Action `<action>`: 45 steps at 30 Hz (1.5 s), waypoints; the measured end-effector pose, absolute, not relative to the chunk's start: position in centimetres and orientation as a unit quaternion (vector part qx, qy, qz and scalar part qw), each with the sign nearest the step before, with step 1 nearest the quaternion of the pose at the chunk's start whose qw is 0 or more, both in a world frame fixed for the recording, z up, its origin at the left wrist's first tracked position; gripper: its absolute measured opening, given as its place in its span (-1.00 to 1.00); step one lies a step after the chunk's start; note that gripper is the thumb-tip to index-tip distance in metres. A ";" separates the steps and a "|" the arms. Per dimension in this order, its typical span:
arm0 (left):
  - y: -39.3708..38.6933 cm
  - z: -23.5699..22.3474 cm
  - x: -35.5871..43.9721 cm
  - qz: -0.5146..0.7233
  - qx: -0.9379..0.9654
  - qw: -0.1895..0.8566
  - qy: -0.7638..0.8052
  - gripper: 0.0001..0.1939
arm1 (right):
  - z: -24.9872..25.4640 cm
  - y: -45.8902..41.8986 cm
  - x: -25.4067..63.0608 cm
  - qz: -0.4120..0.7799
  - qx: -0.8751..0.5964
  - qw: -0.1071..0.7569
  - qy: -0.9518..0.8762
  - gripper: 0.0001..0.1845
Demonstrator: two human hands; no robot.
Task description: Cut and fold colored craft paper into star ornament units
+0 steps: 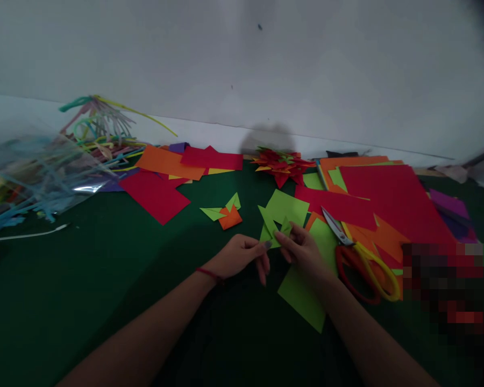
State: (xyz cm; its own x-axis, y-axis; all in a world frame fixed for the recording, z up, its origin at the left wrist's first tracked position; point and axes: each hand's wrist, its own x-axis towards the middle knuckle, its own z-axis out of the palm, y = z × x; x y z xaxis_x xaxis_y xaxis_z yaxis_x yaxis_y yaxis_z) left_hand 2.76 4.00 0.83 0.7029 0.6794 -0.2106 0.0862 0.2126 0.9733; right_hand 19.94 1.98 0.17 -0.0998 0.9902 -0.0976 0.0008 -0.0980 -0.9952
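Note:
My left hand [244, 257] and my right hand [302, 252] meet over the dark green table [84, 290]. Both pinch a small folded green paper piece [273, 230] between their fingertips. A red string bracelet circles my left wrist. Flat green paper sheets [302, 298] lie under and beyond my right hand. Two small folded pieces, green and orange [225, 213], rest a little beyond my left hand. A red and orange paper flower [281, 164] sits near the wall.
Red-and-yellow-handled scissors [361, 260] lie right of my right hand. Red and orange paper sheets [387, 193] cover the right side; more sheets [165, 180] lie at the left centre. A clear bag of coloured straws [36, 172] fills the far left. A white wall stands behind.

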 end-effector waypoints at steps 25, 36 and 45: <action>4.1 0.7 3.2 0.265 0.582 0.714 0.285 -0.76 | 0.0 1.9 20.0 0.537 -0.488 0.461 -0.510 -0.75; 4.0 0.5 3.3 0.266 0.570 0.721 0.290 -0.76 | 0.5 1.8 19.8 0.513 -0.510 0.452 -0.521 -0.72; 4.1 0.6 3.2 0.283 0.532 0.741 0.296 -0.55 | 0.1 1.8 19.9 0.451 -0.537 0.482 -0.526 -0.76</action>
